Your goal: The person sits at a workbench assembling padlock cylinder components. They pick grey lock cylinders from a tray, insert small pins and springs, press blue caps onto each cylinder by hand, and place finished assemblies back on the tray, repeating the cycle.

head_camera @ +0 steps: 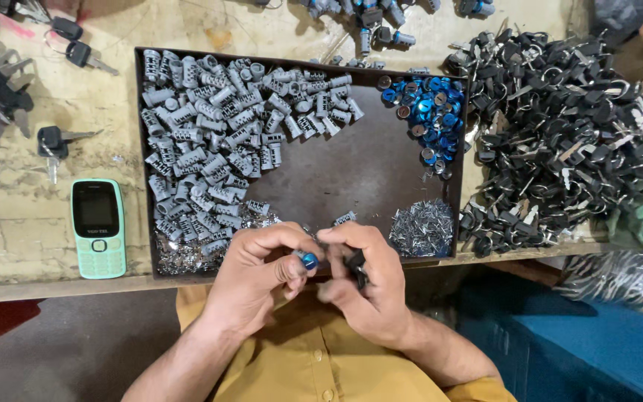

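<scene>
assembly step, judged: left hand (258, 268) grip pinches blue-capped lock cylinder (307, 260); right hand (362, 286) grip clasps black key (356, 266) just beside. steel tray (359, 175) of grey cylinders (210, 141) beyond; next calls for aligning parts.

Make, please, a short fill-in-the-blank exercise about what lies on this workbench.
1. The left hand pinches a small part with a ___ cap.
2. The phone lies to the ___ of the tray.
3. The grey cylinders lie ___ the tray.

Missing words: blue; left; inside
</scene>
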Tool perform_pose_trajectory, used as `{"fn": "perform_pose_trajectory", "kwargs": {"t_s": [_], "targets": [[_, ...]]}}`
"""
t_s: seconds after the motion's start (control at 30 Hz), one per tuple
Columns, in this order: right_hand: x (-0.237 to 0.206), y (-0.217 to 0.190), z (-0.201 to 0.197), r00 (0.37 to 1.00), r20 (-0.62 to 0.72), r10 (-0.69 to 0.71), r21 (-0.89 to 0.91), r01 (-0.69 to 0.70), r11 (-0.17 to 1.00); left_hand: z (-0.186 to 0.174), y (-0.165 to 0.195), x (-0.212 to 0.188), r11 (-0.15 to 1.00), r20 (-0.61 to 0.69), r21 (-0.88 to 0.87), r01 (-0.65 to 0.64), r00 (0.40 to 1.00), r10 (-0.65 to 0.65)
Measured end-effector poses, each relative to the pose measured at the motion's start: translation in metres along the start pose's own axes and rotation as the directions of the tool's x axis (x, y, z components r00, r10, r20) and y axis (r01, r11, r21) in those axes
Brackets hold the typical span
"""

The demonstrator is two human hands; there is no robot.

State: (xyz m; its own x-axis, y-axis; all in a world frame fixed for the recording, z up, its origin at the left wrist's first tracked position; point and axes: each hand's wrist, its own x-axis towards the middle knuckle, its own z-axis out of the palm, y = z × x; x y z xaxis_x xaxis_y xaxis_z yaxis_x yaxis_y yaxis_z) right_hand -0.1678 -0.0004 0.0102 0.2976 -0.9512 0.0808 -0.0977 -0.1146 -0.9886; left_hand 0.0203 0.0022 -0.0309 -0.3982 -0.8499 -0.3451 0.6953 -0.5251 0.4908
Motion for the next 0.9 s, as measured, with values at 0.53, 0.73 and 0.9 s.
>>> {"fn": "perform_pose_trajectory", "kwargs": {"t_s": [0.53, 0.73, 0.9], "targets": [[0.024, -0.024, -0.008, 0.880, 0.388, 0.274, -0.141, -0.237, 0.961, 0.030, 0.023, -0.015, 0.036, 0.420, 0.868, -0.495, 0.773, 0.475], [0.027, -0.013, -0.023, 0.912, 0.252, 0.324, -0.108, -0.307, 0.946, 0.028, 0.021, -0.010, 0.100, 0.281, 0.905, -0.414, 0.758, 0.589], [0.053, -0.024, -0.058, 0.784, 0.599, 0.161, -0.309, 0.041, 0.950, 0.013, 0.024, -0.011, 0.132, 0.286, 0.861, -0.492, 0.681, 0.674]]}}
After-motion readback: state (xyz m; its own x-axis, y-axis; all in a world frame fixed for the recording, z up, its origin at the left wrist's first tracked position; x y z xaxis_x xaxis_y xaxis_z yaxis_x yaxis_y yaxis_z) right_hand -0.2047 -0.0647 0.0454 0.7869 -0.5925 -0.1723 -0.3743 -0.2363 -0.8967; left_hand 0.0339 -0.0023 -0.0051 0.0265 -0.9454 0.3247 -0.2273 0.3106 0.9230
